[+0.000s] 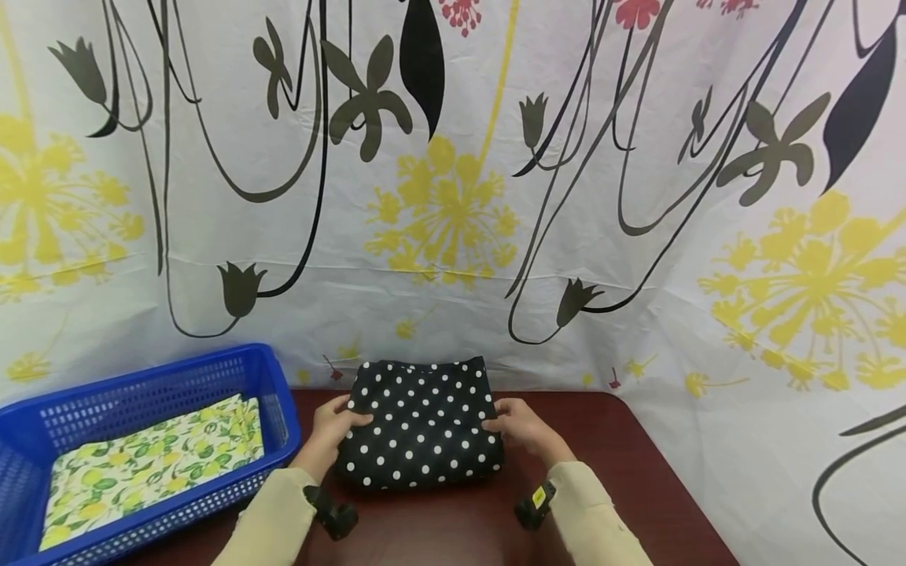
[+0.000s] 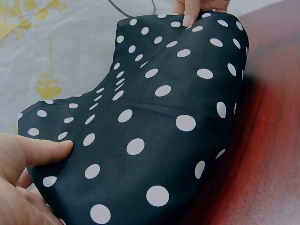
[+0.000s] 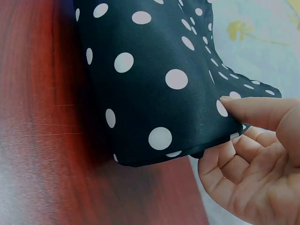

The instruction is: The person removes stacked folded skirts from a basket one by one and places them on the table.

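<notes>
A black cloth with white polka dots [image 1: 425,428], folded into a rough rectangle, is held up at the far side of the table. My left hand [image 1: 333,431] grips its left edge, thumb on the near face and fingers behind. On the opposite edge my right hand [image 1: 525,428] pinches the cloth in the same way. In the left wrist view the left thumb [image 2: 51,152] lies flat over the dotted fabric [image 2: 150,122], which bends along a crease. The right wrist view shows the right hand [image 3: 258,154] with thumb on top and curled fingers beneath the edge.
A blue plastic basket [image 1: 286,409] stands at the left, holding a folded lemon-print cloth [image 1: 156,464]. The dark red table [image 1: 602,440] ends at a white curtain [image 1: 453,330] with flower prints. Each wrist carries a small black camera [image 1: 333,515].
</notes>
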The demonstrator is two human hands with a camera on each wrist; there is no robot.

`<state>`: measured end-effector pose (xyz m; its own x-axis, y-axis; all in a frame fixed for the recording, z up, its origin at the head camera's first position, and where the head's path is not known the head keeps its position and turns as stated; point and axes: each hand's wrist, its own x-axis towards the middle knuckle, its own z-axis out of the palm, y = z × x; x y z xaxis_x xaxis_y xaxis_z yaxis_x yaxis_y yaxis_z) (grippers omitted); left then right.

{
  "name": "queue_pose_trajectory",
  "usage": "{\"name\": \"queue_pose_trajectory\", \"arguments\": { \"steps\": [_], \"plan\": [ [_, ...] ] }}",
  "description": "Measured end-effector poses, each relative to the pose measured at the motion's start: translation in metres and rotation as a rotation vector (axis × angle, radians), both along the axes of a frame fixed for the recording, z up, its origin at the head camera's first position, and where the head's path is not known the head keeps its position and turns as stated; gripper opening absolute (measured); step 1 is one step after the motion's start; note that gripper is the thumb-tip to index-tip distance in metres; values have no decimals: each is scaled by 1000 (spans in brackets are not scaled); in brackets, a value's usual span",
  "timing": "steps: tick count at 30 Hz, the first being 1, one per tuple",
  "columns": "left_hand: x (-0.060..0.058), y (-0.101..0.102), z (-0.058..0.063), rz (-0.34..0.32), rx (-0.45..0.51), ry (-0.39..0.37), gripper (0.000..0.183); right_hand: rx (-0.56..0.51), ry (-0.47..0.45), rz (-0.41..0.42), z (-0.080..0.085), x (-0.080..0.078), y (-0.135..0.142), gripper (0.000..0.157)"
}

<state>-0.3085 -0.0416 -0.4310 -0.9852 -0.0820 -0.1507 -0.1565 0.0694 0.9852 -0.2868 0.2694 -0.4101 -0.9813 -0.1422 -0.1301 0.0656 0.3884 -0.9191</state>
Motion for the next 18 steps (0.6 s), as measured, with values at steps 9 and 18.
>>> {"name": "queue_pose_trajectory", "arguments": {
  "steps": [9,18],
  "plan": [
    [1,-1,-23,1,-58,-35,62,-30,-53,-5,-22,3,-4,21],
    [-2,-5,-41,-7,-178,-32,58,-31,-86,-25,-43,2,-4,21]
  ]
}}
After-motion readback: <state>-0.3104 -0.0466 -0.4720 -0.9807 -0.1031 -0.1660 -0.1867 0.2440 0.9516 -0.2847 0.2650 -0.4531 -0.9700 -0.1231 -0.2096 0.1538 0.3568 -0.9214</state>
